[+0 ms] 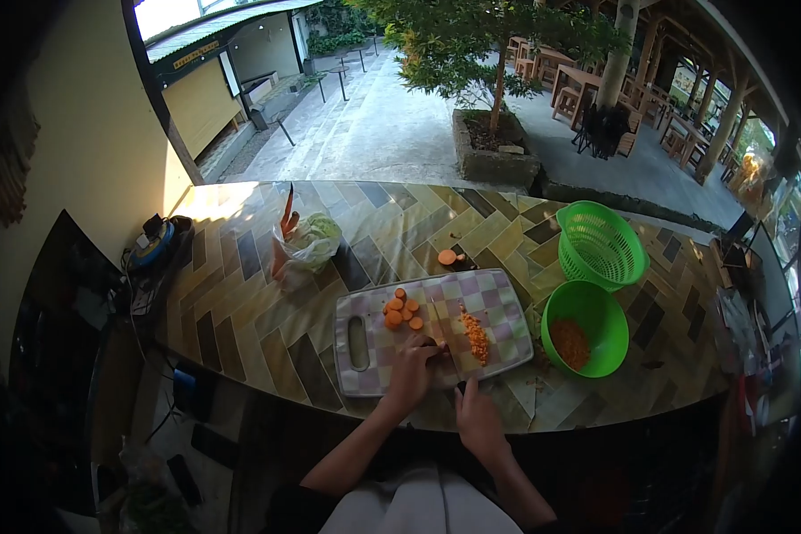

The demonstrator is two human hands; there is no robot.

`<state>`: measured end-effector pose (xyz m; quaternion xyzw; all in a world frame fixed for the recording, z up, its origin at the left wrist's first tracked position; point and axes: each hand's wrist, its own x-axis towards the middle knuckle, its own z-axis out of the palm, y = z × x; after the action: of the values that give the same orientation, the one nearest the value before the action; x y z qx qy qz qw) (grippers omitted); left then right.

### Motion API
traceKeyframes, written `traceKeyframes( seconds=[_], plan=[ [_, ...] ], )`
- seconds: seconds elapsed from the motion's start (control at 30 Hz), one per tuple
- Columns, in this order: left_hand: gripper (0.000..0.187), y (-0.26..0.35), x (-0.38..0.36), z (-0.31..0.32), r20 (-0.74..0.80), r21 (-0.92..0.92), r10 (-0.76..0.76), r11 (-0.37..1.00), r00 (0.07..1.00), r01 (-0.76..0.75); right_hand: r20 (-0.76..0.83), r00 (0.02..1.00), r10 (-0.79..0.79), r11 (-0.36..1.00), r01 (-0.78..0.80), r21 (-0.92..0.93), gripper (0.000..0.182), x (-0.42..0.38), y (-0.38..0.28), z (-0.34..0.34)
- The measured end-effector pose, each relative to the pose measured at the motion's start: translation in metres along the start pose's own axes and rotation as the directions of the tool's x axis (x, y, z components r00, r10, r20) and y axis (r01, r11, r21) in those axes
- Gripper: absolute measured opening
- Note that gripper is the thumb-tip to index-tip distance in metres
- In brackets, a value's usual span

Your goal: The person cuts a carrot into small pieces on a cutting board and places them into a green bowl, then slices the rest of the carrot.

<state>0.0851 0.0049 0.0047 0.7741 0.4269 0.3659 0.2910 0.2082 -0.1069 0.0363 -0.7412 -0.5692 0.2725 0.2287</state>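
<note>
My right hand (481, 422) is closed round the dark handle of a knife (447, 340), whose blade points away from me across the checkered cutting board (392, 381). Beside the blade, the bent fingers of my left hand (409, 367) press down on a piece of carrot, mostly hidden under them. Thick carrot chunks (400, 310) lie in a group on the board's left half. To the right of the blade is a strip of finely diced carrot (475, 338).
Right of the board, a green bowl (610, 331) holds chopped carrot, with a green colander (602, 242) behind it. More carrot pieces (448, 257) lie beyond the board. A plastic bag (310, 242) with pale green vegetable and carrots sits at the back left. Cables and electrical items (154, 240) line the left edge.
</note>
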Motion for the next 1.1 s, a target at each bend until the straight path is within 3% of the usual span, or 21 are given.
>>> traceKeyframes(
  seconds=[0.33, 0.43, 0.83, 1.03, 1.1],
  plan=[
    [0.021, -0.002, -0.002, -0.006, 0.028, -0.025, 0.017, 1.0, 0.999, -0.016, -0.116, 0.992, -0.047, 0.996, 0.037, -0.086, 0.027, 0.033, -0.008, 0.017],
    [0.023, -0.005, -0.001, -0.004, 0.011, -0.016, 0.023, 1.0, 1.0, -0.022, -0.052, 0.999, -0.016, 0.999, 0.018, 0.042, 0.029, 0.018, -0.007, 0.003],
    [0.021, -0.005, -0.004, -0.002, -0.017, -0.017, 0.037, 0.999, 0.999, -0.038, 0.001, 0.997, 0.074, 0.996, -0.074, -0.052, 0.03, 0.007, -0.016, 0.005],
    [0.021, -0.01, -0.005, -0.006, -0.03, -0.083, 0.065, 0.994, 0.997, -0.067, -0.113, 0.992, -0.049, 0.994, 0.037, -0.101, 0.026, 0.034, -0.013, 0.014],
    [0.02, -0.007, -0.001, -0.005, -0.036, -0.086, 0.058, 0.994, 0.998, -0.061, -0.077, 0.996, -0.051, 0.999, 0.051, 0.006, 0.029, 0.027, 0.0, 0.009]
  ],
)
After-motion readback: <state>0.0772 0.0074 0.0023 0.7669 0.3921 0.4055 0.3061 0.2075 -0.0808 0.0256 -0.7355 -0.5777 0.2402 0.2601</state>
